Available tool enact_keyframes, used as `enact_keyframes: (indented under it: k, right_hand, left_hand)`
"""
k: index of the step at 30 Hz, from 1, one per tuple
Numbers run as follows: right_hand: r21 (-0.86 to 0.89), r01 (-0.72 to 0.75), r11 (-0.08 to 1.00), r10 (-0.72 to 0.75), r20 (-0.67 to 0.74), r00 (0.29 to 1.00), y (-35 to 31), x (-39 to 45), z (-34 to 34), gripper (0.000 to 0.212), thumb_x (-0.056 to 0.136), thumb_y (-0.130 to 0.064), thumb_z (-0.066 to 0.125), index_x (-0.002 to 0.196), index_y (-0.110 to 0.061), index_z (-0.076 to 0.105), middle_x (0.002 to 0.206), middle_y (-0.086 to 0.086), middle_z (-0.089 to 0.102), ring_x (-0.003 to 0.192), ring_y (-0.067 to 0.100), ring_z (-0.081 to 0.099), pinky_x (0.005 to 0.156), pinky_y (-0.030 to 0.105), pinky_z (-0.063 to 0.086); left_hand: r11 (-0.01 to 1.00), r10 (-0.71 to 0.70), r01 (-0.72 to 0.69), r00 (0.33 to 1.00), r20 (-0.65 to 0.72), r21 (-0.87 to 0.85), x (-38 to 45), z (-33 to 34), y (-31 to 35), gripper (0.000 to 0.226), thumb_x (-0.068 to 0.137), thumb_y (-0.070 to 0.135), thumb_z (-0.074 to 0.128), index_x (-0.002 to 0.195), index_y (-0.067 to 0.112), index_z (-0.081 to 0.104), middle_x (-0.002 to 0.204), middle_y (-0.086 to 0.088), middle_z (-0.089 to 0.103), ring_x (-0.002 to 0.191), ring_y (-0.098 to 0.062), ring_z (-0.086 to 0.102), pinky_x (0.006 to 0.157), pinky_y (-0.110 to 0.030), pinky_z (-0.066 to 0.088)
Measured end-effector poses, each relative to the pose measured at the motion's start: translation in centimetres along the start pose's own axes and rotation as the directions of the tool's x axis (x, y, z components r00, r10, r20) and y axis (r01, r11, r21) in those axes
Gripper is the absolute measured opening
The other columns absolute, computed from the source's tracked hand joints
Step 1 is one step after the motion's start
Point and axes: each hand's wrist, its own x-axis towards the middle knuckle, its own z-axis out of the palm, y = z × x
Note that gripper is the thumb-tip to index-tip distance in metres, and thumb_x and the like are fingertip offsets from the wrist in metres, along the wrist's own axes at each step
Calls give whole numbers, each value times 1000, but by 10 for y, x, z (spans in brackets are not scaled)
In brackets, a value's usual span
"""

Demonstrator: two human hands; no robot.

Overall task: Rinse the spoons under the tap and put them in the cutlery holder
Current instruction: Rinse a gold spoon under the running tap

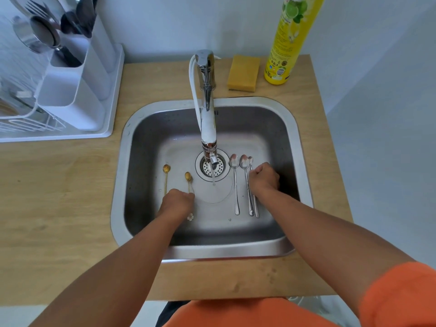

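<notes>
Both hands are down in the sink [304, 190] with fingers curled—left hand [178, 200] pinching a gold spoon [188, 179], right hand [263, 179] on the outermost silver spoon [250, 161]—handles lying toward the person, bowls toward the tap [208, 128] stream between them.

Brushed steel sink [304, 161] — glossy chrome tap [207, 95], matt wood-grain counter [59, 197].

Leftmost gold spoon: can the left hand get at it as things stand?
Probably yes. The leftmost gold spoon lies flat on the sink floor with nothing over it. The left hand sits right at its handle end, fingers curled by the second gold spoon; whether it already holds either is unclear.
</notes>
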Motion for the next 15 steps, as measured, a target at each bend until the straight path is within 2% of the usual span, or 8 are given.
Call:
enact_keyframes:
  k: [2,4,5,7,9,10,12,15]
  right_hand:
    - [-36,55,998,-56,-18,998,-4,-7,-2,7,95,-26,61,93,-19,63,101,6,71,84,27,61,70,26,41]
    - [-60,136,989,-136,14,991,-11,-20,-1,9,94,-31,58,90,-25,62,99,1,71,87,27,63,69,29,43]
    - [-46,173,984,-169,80,982,-16,-27,1,11,93,-34,56,89,-27,63,99,-2,71,88,26,64,70,30,45]
    - [14,215,976,-210,296,932,-25,-40,7,16,92,-36,57,90,-26,69,99,-3,72,88,22,65,72,30,48]
    - [65,186,980,-194,489,851,-34,-51,14,24,91,-35,60,93,-16,74,99,9,76,76,20,63,64,31,48]
    - [77,161,984,-177,541,822,-38,-56,17,26,90,-35,62,93,-12,75,99,14,77,70,21,60,58,31,46]
    - [99,129,987,-162,577,800,-39,-61,20,23,89,-32,66,90,-12,77,94,15,78,66,21,57,50,27,41]
    - [126,109,986,-162,574,803,-37,-64,22,15,86,-25,70,85,-12,79,78,9,72,63,19,55,46,25,36]
  left_hand:
    - [996,30,-26,999,36,-87,-3,0,1,30,92,28,56,76,5,68,73,-7,68,66,-26,62,57,-28,43]
    - [982,67,-54,995,70,-180,-10,3,3,28,89,23,55,66,10,63,62,-8,59,60,-26,54,60,-31,43]
    - [974,83,-64,993,82,-216,-13,5,4,26,87,22,55,63,13,62,60,-8,55,59,-24,50,60,-32,41]
    - [961,106,-76,989,101,-266,-22,8,8,24,85,20,57,61,17,60,57,-6,52,58,-22,46,60,-33,40]
    - [947,129,-87,984,119,-309,-30,11,11,28,86,18,58,58,19,58,56,-5,52,57,-21,46,60,-33,39]
    - [943,139,-91,982,130,-321,-33,12,12,31,88,18,59,57,19,58,56,-4,53,57,-21,46,60,-33,39]
    - [938,160,-106,977,141,-331,-39,14,13,35,92,22,60,57,19,60,57,-5,54,58,-21,48,60,-34,40]
    - [926,194,-133,971,142,-353,-47,17,15,37,96,25,59,59,18,63,61,-7,59,61,-22,53,62,-35,44]
